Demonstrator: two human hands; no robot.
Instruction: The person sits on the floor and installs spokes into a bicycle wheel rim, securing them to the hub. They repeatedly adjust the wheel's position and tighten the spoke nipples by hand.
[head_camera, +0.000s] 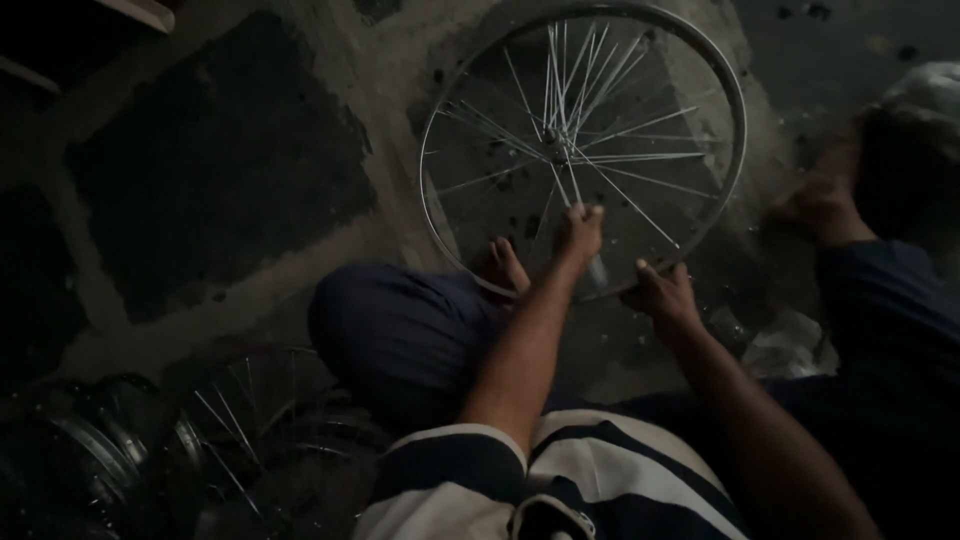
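Note:
A silver bicycle wheel rim (735, 150) with thin spokes and a central hub (556, 147) stands tilted on the floor in front of me. My left hand (579, 232) reaches inside the wheel and pinches a spoke near the lower rim. My right hand (660, 295) grips the rim's lower edge from outside. My bare foot (505, 268) rests against the rim's lower left, beyond my bent knee (395, 325) in dark trousers.
The floor is rough dark stone slabs with pale joints (215, 165). More rims and spoked wheels (150, 455) lie stacked at the lower left. Another person's hand and arm (835, 205) are at the right, with crumpled plastic (790, 345) beside them.

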